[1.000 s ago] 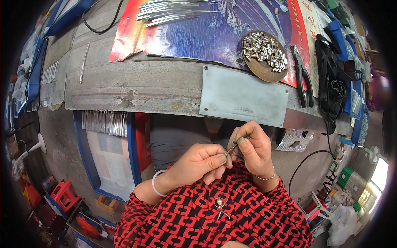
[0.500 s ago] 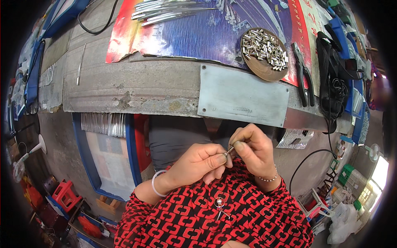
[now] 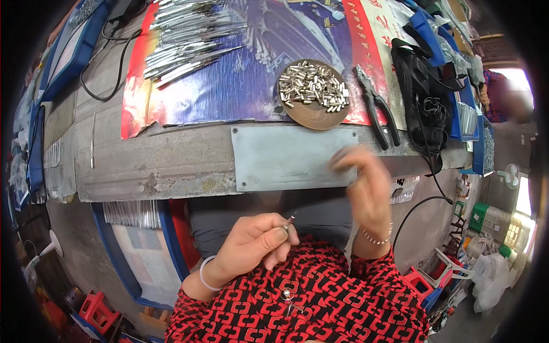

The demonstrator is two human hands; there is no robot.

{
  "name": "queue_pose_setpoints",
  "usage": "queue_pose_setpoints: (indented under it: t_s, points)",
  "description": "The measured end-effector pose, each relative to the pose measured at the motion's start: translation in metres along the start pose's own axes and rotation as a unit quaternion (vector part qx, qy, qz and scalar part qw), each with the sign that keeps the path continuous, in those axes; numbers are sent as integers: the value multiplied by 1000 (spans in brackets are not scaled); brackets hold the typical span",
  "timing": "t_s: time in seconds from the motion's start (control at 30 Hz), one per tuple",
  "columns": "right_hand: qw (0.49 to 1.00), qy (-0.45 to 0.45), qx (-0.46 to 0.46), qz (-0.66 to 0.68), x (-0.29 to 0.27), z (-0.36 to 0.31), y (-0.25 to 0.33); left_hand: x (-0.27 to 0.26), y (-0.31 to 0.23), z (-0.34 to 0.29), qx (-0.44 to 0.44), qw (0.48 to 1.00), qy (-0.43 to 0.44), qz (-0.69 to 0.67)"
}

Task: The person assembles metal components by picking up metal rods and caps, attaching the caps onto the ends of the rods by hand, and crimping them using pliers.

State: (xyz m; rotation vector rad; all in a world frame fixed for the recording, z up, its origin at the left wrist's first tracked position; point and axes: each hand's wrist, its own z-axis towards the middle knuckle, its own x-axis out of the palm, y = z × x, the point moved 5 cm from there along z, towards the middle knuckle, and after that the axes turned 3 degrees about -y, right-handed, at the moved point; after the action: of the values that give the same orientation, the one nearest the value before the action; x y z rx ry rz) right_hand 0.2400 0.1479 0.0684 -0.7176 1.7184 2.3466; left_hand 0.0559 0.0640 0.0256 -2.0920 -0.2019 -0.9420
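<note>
My left hand (image 3: 257, 239), a pale bracelet at its wrist, is pinched closed in front of my chest. A small shiny metal piece (image 3: 291, 219) sticks out between its thumb and index finger; the fingers cover the rest. My right hand (image 3: 369, 188), with a beaded bracelet, is raised over the bench's front edge by the right end of a grey metal sheet (image 3: 280, 166). Motion smears its fingers, so I cannot make out whether they hold anything. Beyond lies a round brown dish (image 3: 315, 120) with many short silver metal tubes (image 3: 311, 86).
Black-handled pliers (image 3: 376, 108) lie right of the dish, beside a black strap bundle (image 3: 423, 108). Long thin metal strips (image 3: 177, 43) are piled at the back left. One thin rod (image 3: 93, 140) lies on the left. A blue-rimmed tray (image 3: 123, 266) stands below the bench edge.
My right hand has parted from the left and moved up toward the bench. My left hand keeps its pinch on the metal piece. The view has shifted, showing more of the far bench.
</note>
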Motion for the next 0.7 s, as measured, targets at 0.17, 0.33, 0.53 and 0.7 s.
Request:
queue_pose_setpoints:
  t_s: [0.17, 0.33, 0.53, 0.7]
  points:
    - [914, -151, 23, -376, -58, 31, -42, 0, -4, 8, 34, 995, 0, -92]
    - [885, -106, 37, -453, -59, 42, -60, 3, -4, 9, 47, 995, -6, -91]
    - [909, -308, 164, 229, -100, -6, -56, 3, -5, 12, 42, 995, -11, -85]
    - [833, -34, 88, 545, -51, -40, -32, 6, -1, 18, 31, 996, -15, -86]
